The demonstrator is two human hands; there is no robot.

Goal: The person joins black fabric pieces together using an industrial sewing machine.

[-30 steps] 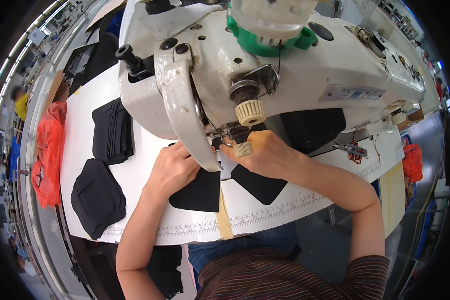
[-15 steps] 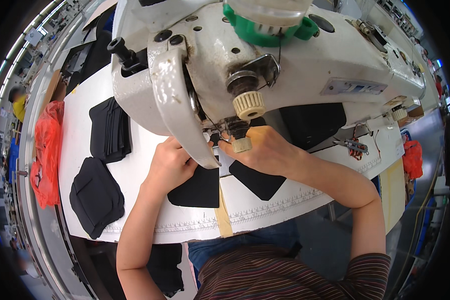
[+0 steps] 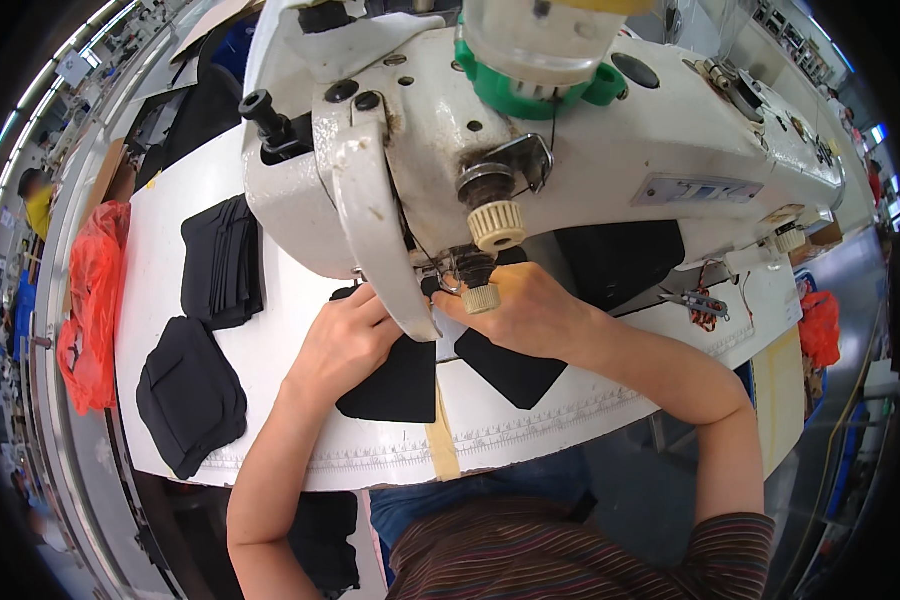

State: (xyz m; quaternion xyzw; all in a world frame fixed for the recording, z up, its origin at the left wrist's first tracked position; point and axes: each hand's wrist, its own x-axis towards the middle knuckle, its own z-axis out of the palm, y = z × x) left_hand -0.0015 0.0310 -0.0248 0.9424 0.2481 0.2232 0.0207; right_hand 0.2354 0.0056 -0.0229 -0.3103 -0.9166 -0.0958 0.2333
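Note:
Beneath the head of a white sewing machine (image 3: 390,200), both my hands are at flat black fabric pieces. My left hand (image 3: 345,345) has its fingers bent and pressed together on the left black fabric piece (image 3: 398,385), whose dark edge also shows past the fingertips. To the right, my right hand (image 3: 525,312) curls close to the needle area, over another black fabric piece (image 3: 510,372) that slants toward me. The machine's tension knobs and the white lever cover hide the right fingertips and the needle point.
On the left of the white table (image 3: 290,300) lie a stack of black pieces (image 3: 220,262) and a second black pile (image 3: 192,395). A red plastic bag (image 3: 95,305) hangs beyond them. Thread snips (image 3: 698,302) lie at the right, and a printed ruler strip (image 3: 530,428) follows the front edge.
The whole view has shifted slightly. My left fingers have straightened a little, and a black edge now shows beyond them. My right hand stays almost in place.

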